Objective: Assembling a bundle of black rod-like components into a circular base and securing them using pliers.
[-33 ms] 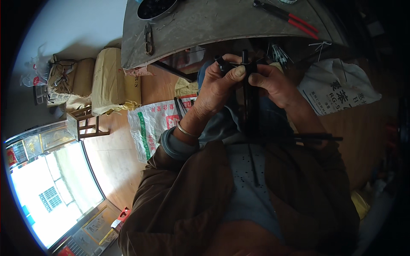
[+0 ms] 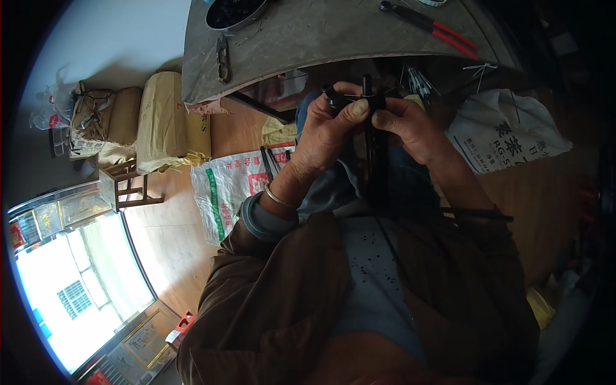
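Both my hands are raised together in front of my lap, below the table's near edge. They grip a black shaft-like piece (image 2: 374, 154) that hangs down between them, with a short black stub rising above the fingers. My left hand (image 2: 333, 122), a bangle on its wrist, is closed round the left side, thumb pressed on top. A black cylindrical end (image 2: 332, 96) pokes out by its index finger. On the other side my right hand (image 2: 414, 128) pinches the same piece between thumb and bent fingers. Its lower end is lost in shadow over my legs.
On the table (image 2: 308, 38) lie red-handled pliers (image 2: 436, 29), a smaller dark tool (image 2: 222, 59) and a bowl of black parts (image 2: 224, 24). White printed sacks (image 2: 507, 128) are at right and left. Wrapped bales (image 2: 163, 122) and a wooden stool (image 2: 131, 186) stand left. Thin rods (image 2: 420, 83) lie beneath.
A thin dark rod by my right forearm has dipped slightly, and the one across my shirt has shifted a little. My hands keep the same grip in almost the same place.
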{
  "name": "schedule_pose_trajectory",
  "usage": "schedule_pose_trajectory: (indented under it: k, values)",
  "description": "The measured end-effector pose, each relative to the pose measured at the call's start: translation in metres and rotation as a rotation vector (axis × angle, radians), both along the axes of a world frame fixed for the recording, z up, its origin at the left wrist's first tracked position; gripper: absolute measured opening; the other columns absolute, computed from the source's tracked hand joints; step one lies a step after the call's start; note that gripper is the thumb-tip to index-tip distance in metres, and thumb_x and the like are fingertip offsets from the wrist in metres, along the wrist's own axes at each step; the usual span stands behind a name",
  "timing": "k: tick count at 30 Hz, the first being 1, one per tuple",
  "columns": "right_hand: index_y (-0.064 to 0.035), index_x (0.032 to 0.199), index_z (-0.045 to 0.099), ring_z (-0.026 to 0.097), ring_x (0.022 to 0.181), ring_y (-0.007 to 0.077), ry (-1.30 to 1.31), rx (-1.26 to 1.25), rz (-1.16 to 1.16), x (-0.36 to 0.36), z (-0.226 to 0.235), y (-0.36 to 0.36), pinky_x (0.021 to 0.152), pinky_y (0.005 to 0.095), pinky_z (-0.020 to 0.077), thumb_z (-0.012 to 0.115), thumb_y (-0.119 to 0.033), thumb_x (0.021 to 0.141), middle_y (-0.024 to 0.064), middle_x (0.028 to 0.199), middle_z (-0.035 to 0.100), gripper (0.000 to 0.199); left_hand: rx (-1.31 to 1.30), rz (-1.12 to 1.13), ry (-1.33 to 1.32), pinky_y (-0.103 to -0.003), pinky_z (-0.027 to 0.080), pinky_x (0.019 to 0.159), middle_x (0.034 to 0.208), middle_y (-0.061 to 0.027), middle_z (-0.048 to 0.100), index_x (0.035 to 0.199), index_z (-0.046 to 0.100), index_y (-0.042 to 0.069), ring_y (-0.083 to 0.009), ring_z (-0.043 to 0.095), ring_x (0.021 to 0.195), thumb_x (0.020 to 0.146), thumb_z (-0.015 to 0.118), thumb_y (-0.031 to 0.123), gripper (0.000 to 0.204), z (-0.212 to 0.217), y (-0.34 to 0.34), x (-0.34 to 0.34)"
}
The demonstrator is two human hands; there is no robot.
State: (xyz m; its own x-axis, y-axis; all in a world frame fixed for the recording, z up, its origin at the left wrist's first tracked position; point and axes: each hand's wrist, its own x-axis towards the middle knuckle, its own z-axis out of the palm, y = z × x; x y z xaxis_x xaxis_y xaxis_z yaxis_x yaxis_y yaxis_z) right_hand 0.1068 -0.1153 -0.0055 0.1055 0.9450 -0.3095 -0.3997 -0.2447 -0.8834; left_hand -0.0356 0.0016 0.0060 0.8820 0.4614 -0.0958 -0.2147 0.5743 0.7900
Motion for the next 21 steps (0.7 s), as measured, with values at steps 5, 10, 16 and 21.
schedule_pose_trajectory:
  k: [5, 10, 16, 21]
  values:
    - [-0.0013, 0.106, 0.058, 0.06, 0.077, 0.0113, -0.121, 0.211, -0.316, -0.022, 0.01, 0.006, 0.066, 0.0255, 0.0507, 0.068, -0.017, 0.087, 0.0038, 0.094, 0.062, 0.027, 0.237, 0.075, 0.103, -0.023, 0.048, 0.07, 0.086, -0.0013, 0.064, 0.101, 0.064, 0.005, -0.0082, 0.059, 0.08, 0.087, 0.067, 0.013, 0.016, 0.003, 0.004, -0.004]
    - [-0.0003, 0.111, 0.052, 0.062, 0.073, 0.0141, -0.053, 0.24, -0.326, -0.035, 0.018, 0.008, 0.064, 0.0271, 0.0527, 0.066, -0.008, 0.086, 0.0072, 0.094, 0.061, 0.029, 0.171, 0.033, 0.149, -0.02, 0.045, 0.067, 0.082, 0.0002, 0.064, 0.099, 0.065, 0.004, -0.004, 0.057, 0.078, 0.086, 0.068, 0.011, 0.015, 0.009, 0.008, -0.003]
    - [0.0005, 0.117, 0.047, 0.057, 0.061, 0.0143, -0.05, 0.262, -0.372, -0.041, 0.02, 0.015, 0.056, 0.0284, 0.0499, 0.064, -0.01, 0.088, 0.0068, 0.085, 0.058, 0.035, 0.42, 0.165, 0.152, -0.021, 0.04, 0.063, 0.076, 0.0009, 0.055, 0.102, 0.064, 0.0, -0.0065, 0.048, 0.068, 0.098, 0.044, 0.044, 0.049, 0.0, 0.026, 0.005]
    - [0.0001, 0.119, 0.046, 0.055, 0.061, 0.013, -0.076, 0.247, -0.34, -0.042, 0.019, 0.016, 0.054, 0.0275, 0.0478, 0.062, -0.01, 0.089, 0.0057, 0.082, 0.056, 0.035, 0.384, 0.144, 0.211, -0.028, 0.043, 0.068, 0.082, -0.007, 0.058, 0.098, 0.064, -0.001, -0.015, 0.052, 0.078, 0.095, 0.03, 0.063, 0.073, 0.032, 0.046, 0.034]
